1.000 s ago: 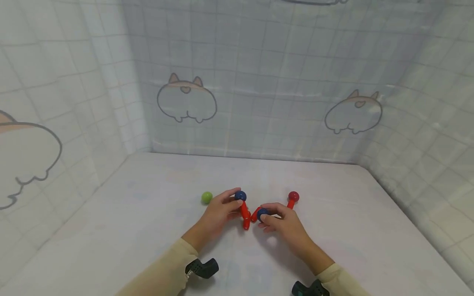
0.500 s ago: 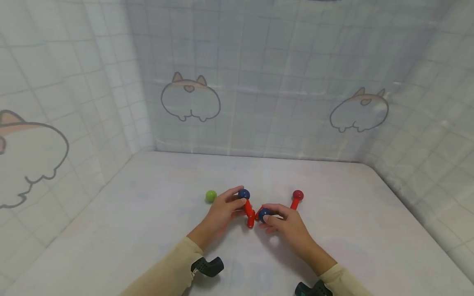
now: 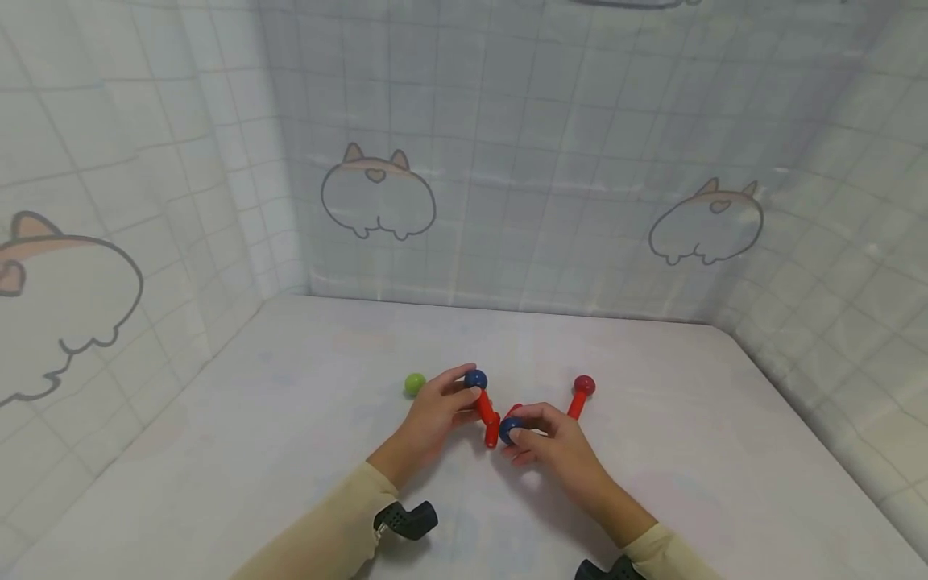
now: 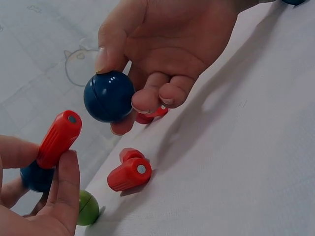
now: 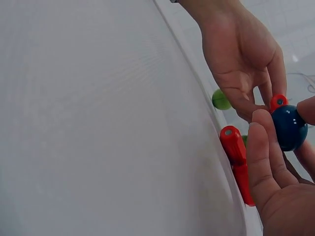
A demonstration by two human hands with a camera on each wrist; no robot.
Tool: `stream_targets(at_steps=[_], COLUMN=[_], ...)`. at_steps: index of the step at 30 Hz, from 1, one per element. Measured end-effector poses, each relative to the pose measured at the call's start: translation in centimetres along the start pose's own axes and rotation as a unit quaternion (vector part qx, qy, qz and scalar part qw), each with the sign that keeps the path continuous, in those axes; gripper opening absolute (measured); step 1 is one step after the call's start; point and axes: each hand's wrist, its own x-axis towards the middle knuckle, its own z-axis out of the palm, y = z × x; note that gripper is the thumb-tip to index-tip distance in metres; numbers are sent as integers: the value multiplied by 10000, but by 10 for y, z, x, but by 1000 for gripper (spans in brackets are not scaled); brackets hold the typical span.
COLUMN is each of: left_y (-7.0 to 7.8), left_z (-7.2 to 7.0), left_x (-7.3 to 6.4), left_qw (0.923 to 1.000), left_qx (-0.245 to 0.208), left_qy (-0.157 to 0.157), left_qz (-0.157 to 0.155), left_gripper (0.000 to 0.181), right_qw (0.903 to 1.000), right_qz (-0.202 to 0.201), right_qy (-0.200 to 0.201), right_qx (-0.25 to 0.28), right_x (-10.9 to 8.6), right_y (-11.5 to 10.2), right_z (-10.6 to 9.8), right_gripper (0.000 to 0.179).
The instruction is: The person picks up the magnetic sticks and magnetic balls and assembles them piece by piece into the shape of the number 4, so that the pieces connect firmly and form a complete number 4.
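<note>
My left hand (image 3: 429, 415) pinches a blue ball (image 3: 475, 379) with a red rod (image 4: 60, 140) sticking out of it. The rod's exposed end carries a small grey metal disc. My right hand (image 3: 557, 441) holds a second blue ball (image 4: 109, 97) between thumb and fingers, with no rod showing on it. In the left wrist view this ball is above and to the right of the rod's free end, with a gap between. Loose red rods (image 4: 130, 176) lie on the table below the hands. Partly hidden by my left hand in the head view is a green ball (image 3: 415, 384).
Beyond my right hand lies a red ball (image 3: 584, 386) joined to a red rod (image 3: 577, 405). The white table (image 3: 326, 346) is enclosed by curtains (image 3: 507, 225) with a grid and animal drawings. Each wrist wears a dark camera mount (image 3: 409, 522).
My right hand has shifted slightly left and toward me with its blue ball. The left hand keeps its hold on the other blue ball, nearly still.
</note>
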Motion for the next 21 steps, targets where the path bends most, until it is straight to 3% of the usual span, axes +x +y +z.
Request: stream_targets(at_steps=[8,21], left_y=[-2,-3], left_z=[1,2], left_x=[4,3], left_qw=[9996,9995], left_qx=[-56,64], left_qy=[264,288], left_qz=[-41,61], left_gripper=[51,50], right_qw=[9996,9987], right_qz=[39,-4], right_qy=[-258,-506], right_qx=[-82,-99], right_x=[1,2], right_y=[-3,-2], right_z=[1,2], right_gripper=[36,40])
